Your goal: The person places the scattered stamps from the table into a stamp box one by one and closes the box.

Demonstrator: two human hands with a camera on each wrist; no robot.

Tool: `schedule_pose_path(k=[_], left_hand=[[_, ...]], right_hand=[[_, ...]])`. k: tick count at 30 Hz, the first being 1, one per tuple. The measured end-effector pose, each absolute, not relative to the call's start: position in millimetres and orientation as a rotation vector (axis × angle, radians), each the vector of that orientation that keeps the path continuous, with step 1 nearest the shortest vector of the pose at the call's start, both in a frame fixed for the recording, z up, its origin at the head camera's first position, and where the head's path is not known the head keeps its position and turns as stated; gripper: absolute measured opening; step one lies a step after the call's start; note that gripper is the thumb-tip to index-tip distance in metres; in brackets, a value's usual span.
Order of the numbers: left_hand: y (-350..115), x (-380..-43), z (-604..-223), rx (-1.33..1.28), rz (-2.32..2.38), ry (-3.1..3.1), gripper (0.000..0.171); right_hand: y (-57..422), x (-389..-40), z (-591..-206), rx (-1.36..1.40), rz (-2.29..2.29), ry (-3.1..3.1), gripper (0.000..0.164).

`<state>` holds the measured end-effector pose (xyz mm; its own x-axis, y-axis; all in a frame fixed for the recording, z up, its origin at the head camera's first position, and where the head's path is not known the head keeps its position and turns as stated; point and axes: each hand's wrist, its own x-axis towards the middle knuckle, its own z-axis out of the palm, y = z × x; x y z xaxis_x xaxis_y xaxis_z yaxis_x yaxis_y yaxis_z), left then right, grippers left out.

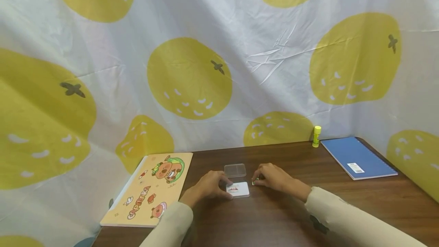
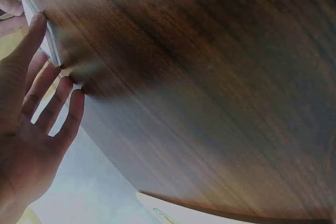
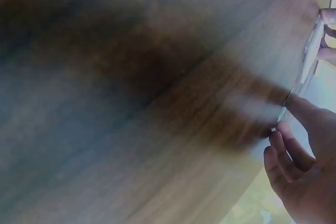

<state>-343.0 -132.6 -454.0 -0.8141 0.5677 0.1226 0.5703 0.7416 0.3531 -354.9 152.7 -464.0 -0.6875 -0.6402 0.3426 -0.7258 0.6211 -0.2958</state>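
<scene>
Head: one box (image 1: 242,189), apparently one lid (image 1: 235,170).

The light-orange rectangular cartoon-printed book (image 1: 156,186) reads "CAPYBARA"; print on the flat white rectangular item (image 1: 242,189) and the blue rectangular notebook (image 1: 361,155)'s white label (image 1: 355,167) is illegible.

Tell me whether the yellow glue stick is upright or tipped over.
Upright: the glue stick stands on one end on the table, beside the blue notebook.
</scene>
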Motion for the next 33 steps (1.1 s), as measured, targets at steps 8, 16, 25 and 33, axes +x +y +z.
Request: schedule_pose_path(k=[8, 16, 25, 33], left_hand=[[-132.7, -343.4, -454.8, -0.944, -0.595, -2.926, 0.045], [-131.7, -344.3, -452.5, -0.962, -0.604, -2.918, 0.045], [-131.5, -343.1, -454.0, -0.947, -0.612, -2.931, 0.046], [-132.0, -344.9, -456.1, -0.936, -0.599, -2.929, 0.045]], right_hand=[[152.6, -352.3, -464.8, 1.050, 0.626, -2.638, 0.009], [153.9, -350.2, -464.0, 1.010, 0.600, -2.637, 0.009], [152.9, -351.5, -467.8, 1.019, 0.645, -2.635, 0.008], [148.7, -349.2, -464.1, 1.005, 0.669, -2.669, 0.007]])
